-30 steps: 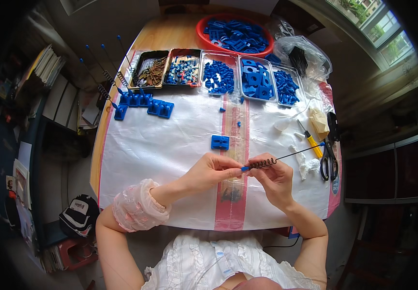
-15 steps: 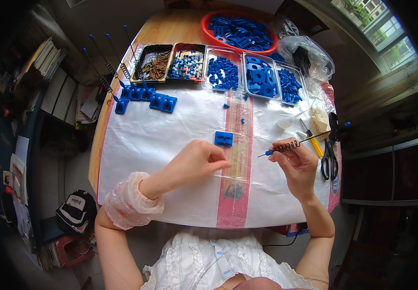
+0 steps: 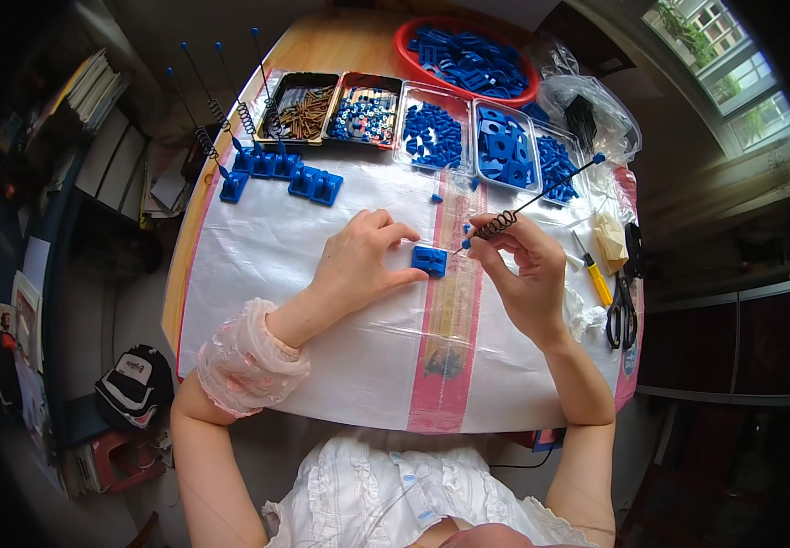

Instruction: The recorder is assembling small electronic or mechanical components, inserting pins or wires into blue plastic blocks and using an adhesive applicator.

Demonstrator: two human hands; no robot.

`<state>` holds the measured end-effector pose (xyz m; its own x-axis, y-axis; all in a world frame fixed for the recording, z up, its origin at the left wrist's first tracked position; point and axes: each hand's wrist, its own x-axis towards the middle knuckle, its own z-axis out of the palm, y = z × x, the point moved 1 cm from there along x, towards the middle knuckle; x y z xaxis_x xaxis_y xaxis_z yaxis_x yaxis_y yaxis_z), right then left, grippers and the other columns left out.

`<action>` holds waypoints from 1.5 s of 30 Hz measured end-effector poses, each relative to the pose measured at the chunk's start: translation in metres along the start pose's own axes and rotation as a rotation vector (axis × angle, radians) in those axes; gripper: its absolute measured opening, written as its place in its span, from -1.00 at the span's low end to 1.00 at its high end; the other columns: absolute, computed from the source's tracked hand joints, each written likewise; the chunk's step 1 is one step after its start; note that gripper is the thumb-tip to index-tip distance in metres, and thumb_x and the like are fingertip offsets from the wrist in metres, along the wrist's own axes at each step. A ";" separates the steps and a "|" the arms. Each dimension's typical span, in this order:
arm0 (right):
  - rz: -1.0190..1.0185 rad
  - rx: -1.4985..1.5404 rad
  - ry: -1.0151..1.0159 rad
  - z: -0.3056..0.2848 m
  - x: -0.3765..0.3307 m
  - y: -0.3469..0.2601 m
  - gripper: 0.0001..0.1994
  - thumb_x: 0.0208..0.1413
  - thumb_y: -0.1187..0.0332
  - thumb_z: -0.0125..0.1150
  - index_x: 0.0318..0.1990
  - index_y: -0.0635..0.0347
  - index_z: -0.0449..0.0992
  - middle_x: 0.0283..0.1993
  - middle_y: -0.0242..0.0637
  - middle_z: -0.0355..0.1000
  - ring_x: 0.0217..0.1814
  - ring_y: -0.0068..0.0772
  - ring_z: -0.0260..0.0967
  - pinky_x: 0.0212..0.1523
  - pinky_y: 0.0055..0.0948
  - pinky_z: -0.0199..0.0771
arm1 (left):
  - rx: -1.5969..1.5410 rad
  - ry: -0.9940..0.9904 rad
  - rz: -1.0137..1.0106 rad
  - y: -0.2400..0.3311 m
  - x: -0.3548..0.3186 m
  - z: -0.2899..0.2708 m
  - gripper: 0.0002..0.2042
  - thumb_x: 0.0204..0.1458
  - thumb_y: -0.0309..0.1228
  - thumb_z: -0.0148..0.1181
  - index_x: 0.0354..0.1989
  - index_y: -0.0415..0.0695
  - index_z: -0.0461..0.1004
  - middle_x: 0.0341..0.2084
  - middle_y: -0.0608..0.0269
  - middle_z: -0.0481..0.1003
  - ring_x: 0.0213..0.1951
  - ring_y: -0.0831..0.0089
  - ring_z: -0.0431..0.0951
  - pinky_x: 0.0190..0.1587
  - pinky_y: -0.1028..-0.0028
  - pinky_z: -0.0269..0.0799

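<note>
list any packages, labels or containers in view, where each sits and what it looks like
Red bowl: far table edge, round, holds blue parts.
Clear trays: far side, rectangular, blue pieces.
Dark trays: left of those, springs and small parts.
Clear bag: far right, crumpled.
Cap: floor, left, black with white patch.
</note>
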<state>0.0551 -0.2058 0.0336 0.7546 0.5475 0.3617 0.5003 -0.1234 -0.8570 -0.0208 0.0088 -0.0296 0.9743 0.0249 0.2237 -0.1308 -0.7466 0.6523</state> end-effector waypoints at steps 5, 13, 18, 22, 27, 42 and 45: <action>0.004 0.057 0.009 0.007 0.001 0.015 -0.79 0.17 0.64 0.36 -0.04 0.41 0.64 -0.17 -0.24 0.63 -0.19 -0.53 0.64 -0.14 -0.55 0.61 | 0.026 0.049 0.027 -0.003 -0.002 0.004 -0.59 -0.10 -0.19 0.60 -0.03 0.08 0.73 -0.29 0.29 0.51 -0.12 0.31 0.54 -0.06 0.31 0.52; 0.001 0.089 0.004 0.010 0.001 0.018 -0.78 0.16 0.65 0.37 -0.04 0.42 0.63 -0.17 -0.24 0.62 -0.19 -0.53 0.64 -0.12 -0.55 0.62 | 0.022 0.028 0.021 -0.003 -0.001 0.005 -0.65 -0.09 -0.19 0.59 -0.08 0.13 0.76 -0.29 0.31 0.50 -0.13 0.31 0.54 -0.07 0.31 0.52; -0.005 0.091 0.006 0.012 0.000 0.022 -0.78 0.15 0.65 0.38 -0.04 0.41 0.63 -0.18 -0.25 0.62 -0.20 -0.54 0.63 -0.13 -0.55 0.62 | 0.018 0.036 0.025 -0.004 -0.001 0.006 -0.66 -0.10 -0.18 0.59 -0.09 0.14 0.76 -0.31 0.31 0.50 -0.14 0.31 0.54 -0.08 0.30 0.51; -0.023 0.059 -0.008 0.012 0.000 0.024 -0.79 0.14 0.65 0.39 -0.06 0.40 0.64 -0.19 -0.26 0.62 -0.20 -0.55 0.62 -0.13 -0.55 0.61 | 0.016 0.038 0.024 -0.004 0.000 0.006 -0.66 -0.10 -0.18 0.58 -0.09 0.14 0.76 -0.32 0.30 0.49 -0.15 0.31 0.54 -0.09 0.30 0.51; -0.022 0.061 -0.010 0.014 0.001 0.024 -0.79 0.13 0.65 0.40 -0.07 0.40 0.65 -0.20 -0.26 0.63 -0.20 -0.55 0.62 -0.14 -0.55 0.60 | 0.016 0.045 0.022 -0.003 -0.001 0.006 -0.66 -0.10 -0.17 0.58 -0.09 0.14 0.77 -0.32 0.30 0.49 -0.16 0.32 0.53 -0.09 0.31 0.51; -0.008 0.043 -0.058 0.012 0.000 0.026 -0.78 0.17 0.70 0.32 -0.03 0.42 0.62 -0.10 -0.23 0.62 -0.13 -0.54 0.61 -0.04 -0.54 0.62 | 0.012 0.051 0.020 -0.003 -0.001 0.005 -0.65 -0.11 -0.17 0.59 -0.09 0.14 0.76 -0.33 0.30 0.49 -0.17 0.31 0.53 -0.11 0.30 0.50; -0.015 0.055 -0.033 0.014 0.001 0.026 -0.81 0.15 0.67 0.36 -0.07 0.42 0.63 -0.14 -0.24 0.63 -0.17 -0.54 0.61 -0.10 -0.54 0.61 | 0.013 0.051 0.019 -0.003 -0.001 0.006 -0.65 -0.11 -0.17 0.59 -0.09 0.15 0.76 -0.33 0.30 0.49 -0.17 0.31 0.53 -0.11 0.30 0.50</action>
<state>0.0630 -0.1971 0.0061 0.7323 0.5763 0.3627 0.4862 -0.0696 -0.8711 -0.0204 0.0073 -0.0359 0.9610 0.0439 0.2731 -0.1468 -0.7558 0.6381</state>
